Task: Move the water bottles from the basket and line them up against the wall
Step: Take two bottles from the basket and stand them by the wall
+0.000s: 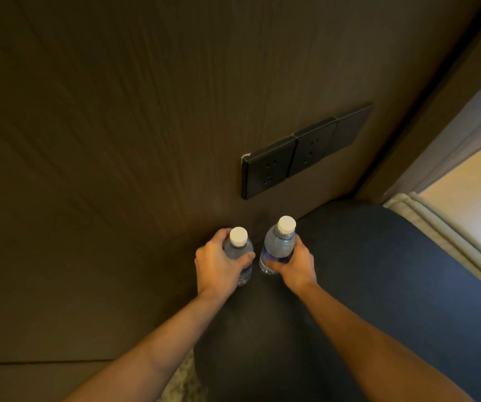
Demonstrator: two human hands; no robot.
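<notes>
My two clear bottles [277, 250] have white caps [286, 223]; the wall [117, 140] is dark brown woodgrain, its sockets [271, 169] black.

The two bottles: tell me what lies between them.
Nothing. In the head view a narrow bare strip of dark surface separates the left bottle from the right bottle, each gripped by one hand.

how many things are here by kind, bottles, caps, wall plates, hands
bottles: 2, left bottle and right bottle
caps: 2, both white, left cap and right cap
wall plates: 3, first plate, second plate, third plate
hands: 2, left hand and right hand
total: 9
</notes>
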